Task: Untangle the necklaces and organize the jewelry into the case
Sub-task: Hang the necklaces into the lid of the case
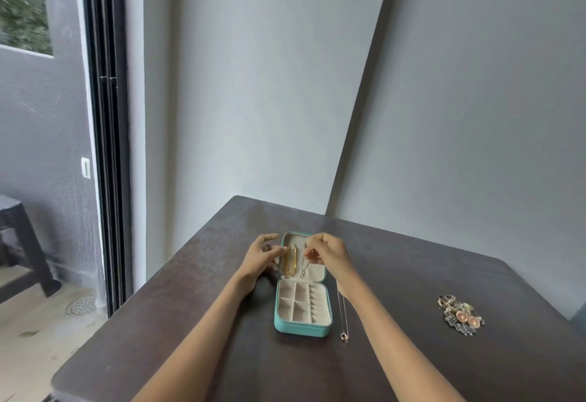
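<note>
A teal jewelry case [302,327] lies open on the dark table, its cream tray of small compartments nearest me and its lid flat beyond. A gold chain necklace [291,261] hangs in a loop inside the lid. My right hand [329,254] pinches a thin silver necklace [303,267] over the lid's right half. My left hand [263,255] rests at the lid's left edge, fingers spread and touching its rim. A rose-gold pendant necklace [344,322] lies straight on the table just right of the case.
A pile of rings, earrings and other jewelry [459,314] sits on the table [190,322] at the right. Grey walls stand close behind the table. A sliding door and a dark stool [19,236] are at the left.
</note>
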The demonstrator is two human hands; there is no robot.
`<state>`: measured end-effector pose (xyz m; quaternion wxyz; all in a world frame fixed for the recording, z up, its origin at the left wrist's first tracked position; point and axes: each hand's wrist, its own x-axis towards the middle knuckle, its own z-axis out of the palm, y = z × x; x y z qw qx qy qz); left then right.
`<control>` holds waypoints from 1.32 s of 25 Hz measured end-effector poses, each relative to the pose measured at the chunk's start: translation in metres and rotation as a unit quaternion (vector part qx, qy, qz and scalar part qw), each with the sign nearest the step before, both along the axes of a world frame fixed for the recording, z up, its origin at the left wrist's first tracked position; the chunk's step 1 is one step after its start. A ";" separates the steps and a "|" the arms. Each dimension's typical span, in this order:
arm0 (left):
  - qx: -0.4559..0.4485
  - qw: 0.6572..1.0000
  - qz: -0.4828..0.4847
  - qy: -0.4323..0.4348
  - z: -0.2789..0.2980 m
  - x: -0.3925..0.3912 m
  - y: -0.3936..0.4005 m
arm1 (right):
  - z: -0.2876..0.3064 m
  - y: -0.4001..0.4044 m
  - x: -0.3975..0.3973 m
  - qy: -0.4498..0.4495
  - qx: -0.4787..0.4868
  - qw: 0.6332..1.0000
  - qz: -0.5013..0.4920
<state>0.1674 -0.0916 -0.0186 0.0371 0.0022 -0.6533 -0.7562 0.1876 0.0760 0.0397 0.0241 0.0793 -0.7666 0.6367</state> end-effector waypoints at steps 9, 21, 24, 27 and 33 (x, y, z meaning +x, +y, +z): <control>0.022 0.999 -0.001 0.049 -0.006 0.003 0.001 | -0.013 -0.011 -0.012 0.064 0.226 0.967 -0.099; 0.053 0.996 -0.021 0.073 -0.009 0.000 -0.001 | -0.008 -0.012 -0.015 0.229 0.452 0.847 -0.160; 0.051 0.995 -0.022 0.079 -0.010 0.001 -0.001 | -0.008 -0.009 -0.018 0.241 0.480 0.833 -0.135; 0.042 0.995 -0.028 0.089 -0.010 0.001 -0.002 | -0.007 -0.004 -0.019 0.283 0.528 0.790 -0.130; 0.043 0.994 -0.034 0.095 -0.010 0.004 -0.002 | -0.007 0.005 -0.013 0.358 0.591 0.707 -0.153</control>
